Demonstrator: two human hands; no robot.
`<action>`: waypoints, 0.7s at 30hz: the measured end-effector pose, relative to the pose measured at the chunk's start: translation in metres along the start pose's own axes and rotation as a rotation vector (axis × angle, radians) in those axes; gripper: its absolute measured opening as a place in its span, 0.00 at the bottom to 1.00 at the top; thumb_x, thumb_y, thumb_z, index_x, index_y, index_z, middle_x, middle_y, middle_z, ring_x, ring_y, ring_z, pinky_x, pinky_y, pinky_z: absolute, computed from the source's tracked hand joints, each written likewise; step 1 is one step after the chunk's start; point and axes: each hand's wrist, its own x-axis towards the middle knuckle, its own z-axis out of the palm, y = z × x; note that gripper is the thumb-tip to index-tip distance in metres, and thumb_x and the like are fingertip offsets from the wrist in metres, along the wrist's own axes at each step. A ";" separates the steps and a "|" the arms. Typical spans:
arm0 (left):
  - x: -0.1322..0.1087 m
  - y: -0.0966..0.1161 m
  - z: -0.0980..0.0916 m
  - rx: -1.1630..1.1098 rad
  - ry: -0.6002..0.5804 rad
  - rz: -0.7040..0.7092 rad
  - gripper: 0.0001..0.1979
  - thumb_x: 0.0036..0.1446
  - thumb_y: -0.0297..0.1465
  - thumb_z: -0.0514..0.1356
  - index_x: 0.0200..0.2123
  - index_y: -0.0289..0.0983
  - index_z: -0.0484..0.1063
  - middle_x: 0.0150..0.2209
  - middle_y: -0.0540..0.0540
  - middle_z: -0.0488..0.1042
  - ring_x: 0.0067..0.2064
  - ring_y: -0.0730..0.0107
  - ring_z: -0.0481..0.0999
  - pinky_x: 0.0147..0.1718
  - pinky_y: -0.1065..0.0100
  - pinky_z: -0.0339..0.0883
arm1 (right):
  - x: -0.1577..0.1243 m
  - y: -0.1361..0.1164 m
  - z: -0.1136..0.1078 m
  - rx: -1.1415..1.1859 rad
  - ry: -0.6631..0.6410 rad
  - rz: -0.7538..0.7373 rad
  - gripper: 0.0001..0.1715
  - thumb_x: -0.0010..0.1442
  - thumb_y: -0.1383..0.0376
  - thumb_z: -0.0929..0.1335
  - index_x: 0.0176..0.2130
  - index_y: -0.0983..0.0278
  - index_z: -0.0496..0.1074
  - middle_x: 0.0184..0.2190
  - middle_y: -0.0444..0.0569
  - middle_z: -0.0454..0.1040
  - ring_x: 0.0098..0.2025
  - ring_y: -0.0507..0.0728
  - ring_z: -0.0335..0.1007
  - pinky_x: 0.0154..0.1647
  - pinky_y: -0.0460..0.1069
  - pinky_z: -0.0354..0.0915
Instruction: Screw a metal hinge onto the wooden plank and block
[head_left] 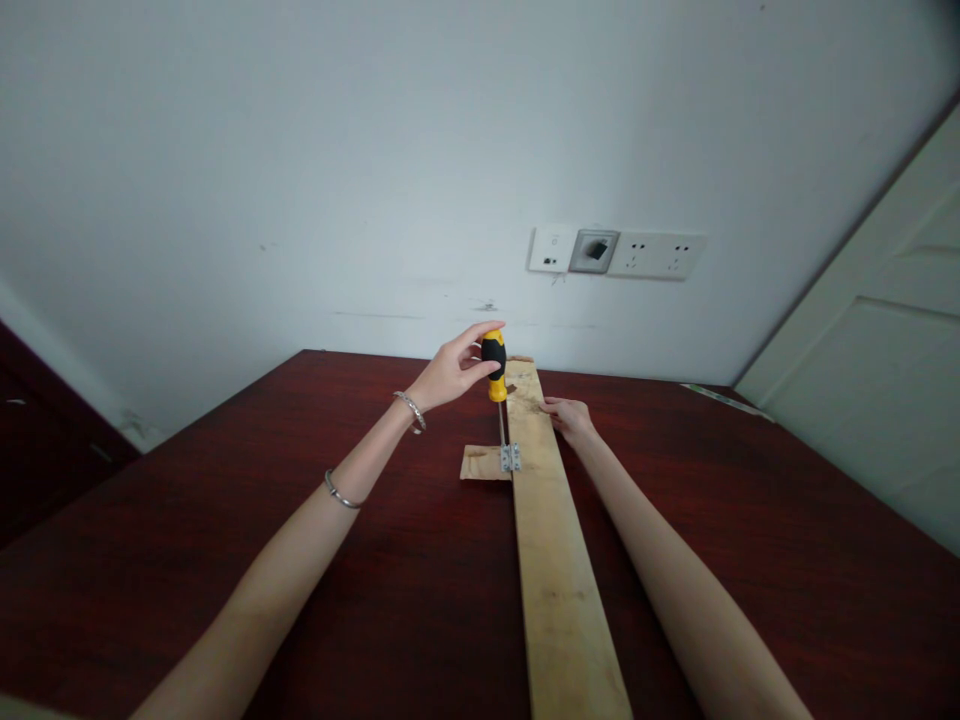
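Note:
My left hand (457,368) is closed around the yellow and black handle of a screwdriver (494,352), which stands nearly upright. Its shaft reaches down to a small silver hinge (511,458). The hinge lies across the joint between a short wooden piece (481,464) and a long pale wooden board (559,560). My right hand (570,416) rests at the board's right edge, farther back than the hinge, with fingertips touching the wood. Its fingers look pressed together on that edge, though some are hidden.
The board and short piece lie on a dark red wooden table (360,600). Behind it rises a white wall with sockets (656,255) and a switch plate (550,250). A thin pale strip (727,402) lies by the table's back right corner, beside a white door (877,330).

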 end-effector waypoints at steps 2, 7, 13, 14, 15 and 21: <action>0.000 0.000 0.000 0.000 -0.002 0.006 0.25 0.55 0.28 0.58 0.56 0.41 0.60 0.52 0.43 0.64 0.47 0.65 0.69 0.47 0.62 0.70 | 0.000 0.000 0.000 -0.005 0.003 -0.001 0.12 0.37 0.77 0.73 0.27 0.70 0.74 0.19 0.47 0.75 0.25 0.54 0.72 0.26 0.45 0.68; 0.000 0.001 0.000 -0.002 0.002 -0.003 0.25 0.55 0.28 0.58 0.56 0.41 0.60 0.52 0.44 0.64 0.47 0.65 0.69 0.48 0.61 0.69 | -0.001 -0.001 0.000 -0.019 0.003 -0.007 0.09 0.38 0.78 0.72 0.24 0.69 0.73 0.18 0.46 0.74 0.26 0.54 0.72 0.26 0.45 0.68; 0.000 0.000 0.001 0.004 0.007 0.016 0.25 0.55 0.28 0.58 0.56 0.41 0.60 0.52 0.44 0.64 0.47 0.65 0.69 0.47 0.63 0.70 | -0.002 -0.002 0.000 -0.036 -0.012 -0.007 0.09 0.38 0.79 0.72 0.24 0.69 0.73 0.18 0.46 0.74 0.25 0.54 0.73 0.26 0.45 0.68; 0.000 0.000 0.001 0.004 0.006 0.016 0.25 0.55 0.27 0.58 0.56 0.41 0.60 0.52 0.44 0.65 0.47 0.65 0.69 0.47 0.63 0.70 | -0.002 -0.002 0.000 -0.037 -0.016 -0.007 0.09 0.38 0.79 0.72 0.24 0.69 0.73 0.18 0.46 0.74 0.25 0.54 0.73 0.26 0.45 0.69; 0.000 0.000 0.001 0.003 0.006 0.015 0.25 0.55 0.27 0.58 0.56 0.41 0.60 0.52 0.44 0.65 0.47 0.66 0.69 0.46 0.63 0.70 | -0.002 -0.002 0.000 -0.038 -0.020 -0.008 0.09 0.38 0.79 0.72 0.24 0.69 0.73 0.18 0.46 0.74 0.25 0.54 0.72 0.26 0.46 0.69; 0.001 0.002 0.002 0.005 0.003 0.021 0.24 0.55 0.27 0.58 0.56 0.40 0.60 0.52 0.43 0.64 0.46 0.66 0.69 0.45 0.63 0.71 | -0.002 -0.001 0.000 -0.052 -0.040 -0.017 0.10 0.39 0.80 0.71 0.25 0.70 0.73 0.18 0.46 0.74 0.24 0.53 0.72 0.25 0.45 0.68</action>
